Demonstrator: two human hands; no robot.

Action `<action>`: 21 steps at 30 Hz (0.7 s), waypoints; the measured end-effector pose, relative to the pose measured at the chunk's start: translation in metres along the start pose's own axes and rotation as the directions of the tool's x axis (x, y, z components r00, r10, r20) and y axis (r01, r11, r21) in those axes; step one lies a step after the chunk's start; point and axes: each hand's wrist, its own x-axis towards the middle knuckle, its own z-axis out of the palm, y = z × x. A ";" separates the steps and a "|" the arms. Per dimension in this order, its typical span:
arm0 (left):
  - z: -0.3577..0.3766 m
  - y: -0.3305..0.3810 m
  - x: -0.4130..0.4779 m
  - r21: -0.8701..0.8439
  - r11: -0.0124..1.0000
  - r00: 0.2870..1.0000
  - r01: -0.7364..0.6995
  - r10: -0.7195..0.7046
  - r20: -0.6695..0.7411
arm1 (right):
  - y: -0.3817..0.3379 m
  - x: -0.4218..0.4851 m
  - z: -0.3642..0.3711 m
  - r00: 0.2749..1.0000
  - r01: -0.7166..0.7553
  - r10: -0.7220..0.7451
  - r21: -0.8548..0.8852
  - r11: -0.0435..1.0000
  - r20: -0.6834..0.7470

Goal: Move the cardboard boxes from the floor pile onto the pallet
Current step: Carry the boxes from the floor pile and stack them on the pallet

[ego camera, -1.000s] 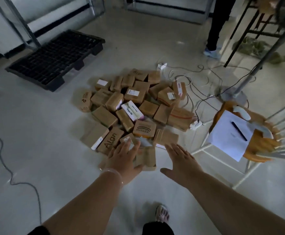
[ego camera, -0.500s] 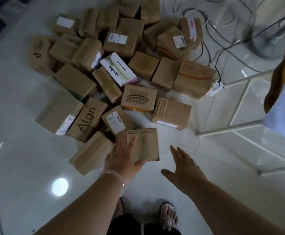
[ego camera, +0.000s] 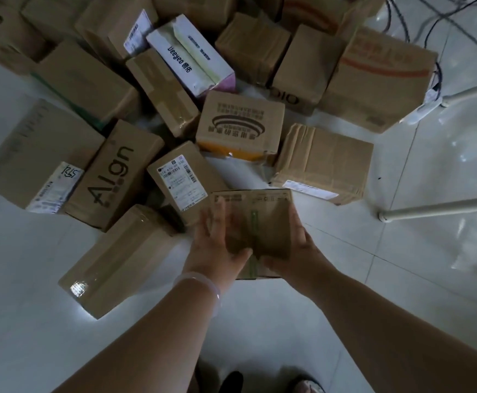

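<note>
White tiled floor [ego camera: 402, 279] fills the lower half and right side of the frame, glossy, with light glare at lower left. The pile of cardboard boxes [ego camera: 175, 80] covers the upper half, from the upper left corner across to the upper right, boxes lying at all angles and touching one another. Largest at upper right is a box with a red stripe [ego camera: 379, 80]; below it, right of centre, a plain taped box [ego camera: 325, 163] lies flat with a label strip on its near edge. At left, a wide flat box with a white label [ego camera: 33, 154] touches the "Align" box [ego camera: 112, 177], which is tilted. A long taped box [ego camera: 118, 259] lies diagonally at lower left of the pile. At centre sits a box printed with a curved-stripe logo [ego camera: 240, 126]; above it a white and pink carton [ego camera: 192, 55]. A small box with a barcode label [ego camera: 183, 182] lies just left of the held box. White chair legs [ego camera: 441, 208] cross the right edge; cables [ego camera: 430, 18] show at upper right. Both forearms reach up from the bottom. The small cardboard box [ego camera: 263, 219], at centre just below the pile, is clasped between both hands: left hand [ego camera: 217, 245] flat on its left side with thumb over the near edge, right hand [ego camera: 297, 251] wrapped around its right side. A pale bangle [ego camera: 200, 285] circles the left wrist. Whether the box is off the floor cannot be told. No pallet shows in this view.
</note>
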 end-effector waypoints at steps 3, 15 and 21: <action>0.004 -0.005 0.003 -0.100 0.985 0.990 0.142 -0.139 0.039 | 0.001 0.001 0.011 1.000 0.002 -0.003 0.077 0.997 0.006; -0.123 0.106 -0.107 -0.195 0.978 0.997 0.078 -0.082 -0.008 | -0.102 -0.150 -0.075 0.988 -0.017 0.017 -0.001 1.000 -0.153; -0.255 0.205 -0.193 -0.272 0.962 0.987 0.009 -0.051 -0.150 | -0.225 -0.268 -0.145 0.967 0.120 -0.114 0.015 0.993 -0.226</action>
